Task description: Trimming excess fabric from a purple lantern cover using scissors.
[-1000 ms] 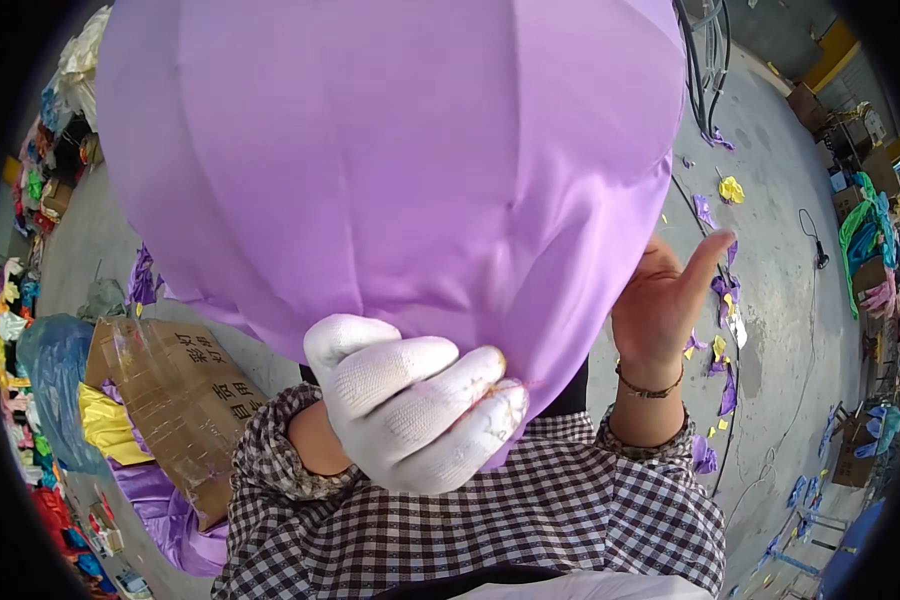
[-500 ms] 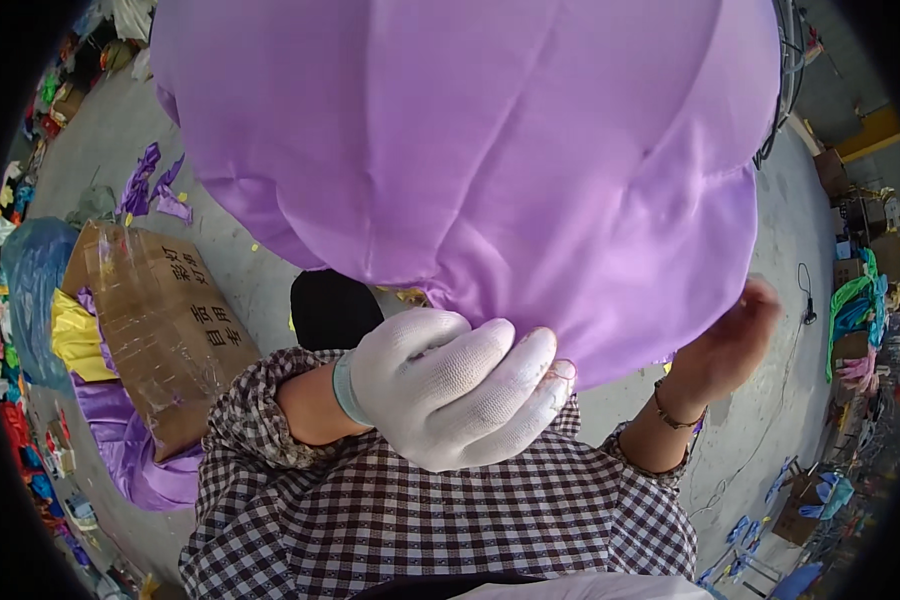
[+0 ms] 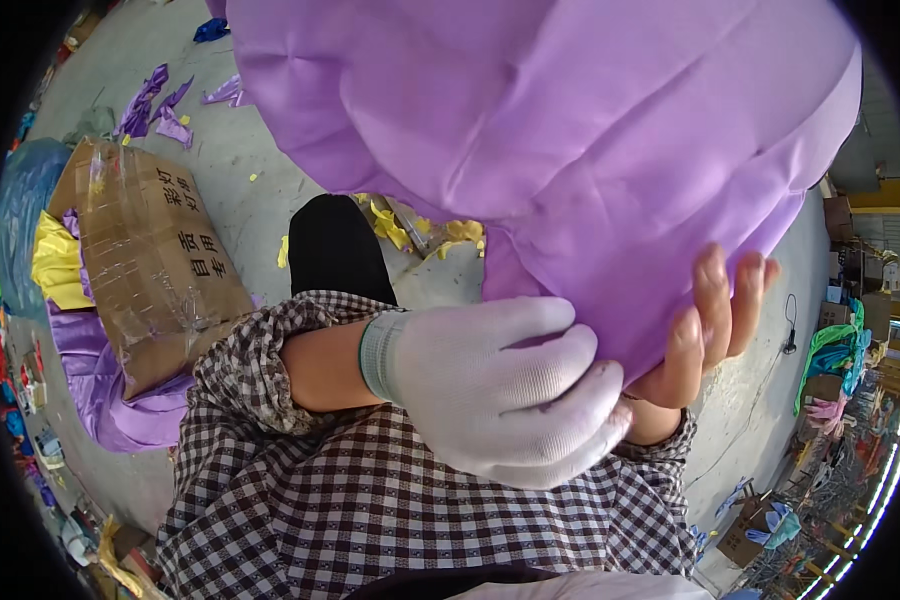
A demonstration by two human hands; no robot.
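A large piece of light purple satin cloth (image 3: 570, 130) fills the top of the view, bulging and creased, its lower edge drawn toward me. My left hand (image 3: 500, 390), in a white knitted glove, is closed on the gathered lower edge of this cloth; its fingertips are partly hidden. Bare and just right of the glove, my right hand (image 3: 700, 335) reaches up behind the cloth's lower right edge. Its fingers are spread apart and bent, with the cloth against the palm side. Whatever lies beneath the satin is hidden.
On the left a taped cardboard box (image 3: 160, 270) lies on the grey floor, with yellow cloth (image 3: 60, 262) and more purple satin (image 3: 120, 410) at it. Purple and yellow scraps are scattered beyond. Boxes and a green cloth (image 3: 832, 345) line the right side.
My right hand has come in from the right to the cloth's edge beside the glove. My left hand has shifted slightly right, still gripping the satin. The cloth has moved right and up.
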